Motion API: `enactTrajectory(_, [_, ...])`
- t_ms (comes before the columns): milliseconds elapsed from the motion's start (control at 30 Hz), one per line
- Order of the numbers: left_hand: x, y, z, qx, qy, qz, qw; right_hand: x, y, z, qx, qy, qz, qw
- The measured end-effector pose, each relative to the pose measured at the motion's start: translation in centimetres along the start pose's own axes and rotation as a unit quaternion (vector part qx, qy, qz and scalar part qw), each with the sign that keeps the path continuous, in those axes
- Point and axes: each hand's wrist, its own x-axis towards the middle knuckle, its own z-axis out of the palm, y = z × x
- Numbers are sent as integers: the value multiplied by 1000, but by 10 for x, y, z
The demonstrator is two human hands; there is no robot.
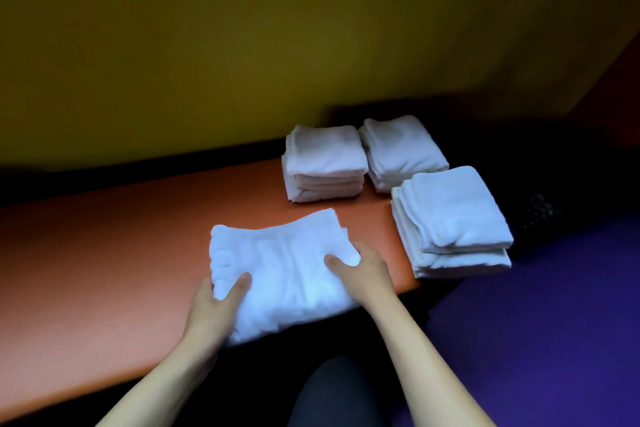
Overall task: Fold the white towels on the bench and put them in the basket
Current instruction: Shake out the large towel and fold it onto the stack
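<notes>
Head view, nearest: the left hand [213, 308] and right hand [363, 270] each pinch a side of the folded white terry towel [287, 274], thumbs on top, at the front edge of the orange padded bench [104, 253]. Soft, light and floppy, it likely wants support under both sides. Beyond sit three stacks of folded white towels [325, 163].

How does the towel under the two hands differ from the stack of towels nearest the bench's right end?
The towel under the hands is one loosely folded, wrinkled piece; the nearest stack is several neat towels piled up. The left hand and right hand grip the towel; nothing touches the stack. Both are white and lie on the orange bench.
</notes>
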Motion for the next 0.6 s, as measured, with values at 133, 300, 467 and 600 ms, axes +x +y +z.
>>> enactTrajectory(133, [23, 11, 41, -40, -54, -22, 997, 19, 13, -24, -26, 75, -14, 997])
enactTrajectory(300, [35, 28, 60, -27, -49, 3, 998, 28, 18, -37, -15, 93, -82, 992])
enactTrajectory(467, [40, 90, 47, -43, -38, 131, 990, 45, -34, -75, 62, 158, -181, 969])
enactTrajectory(600, [69, 156, 51, -134, -102, 37, 985, 95, -87, -109, 74, 113, -205, 969])
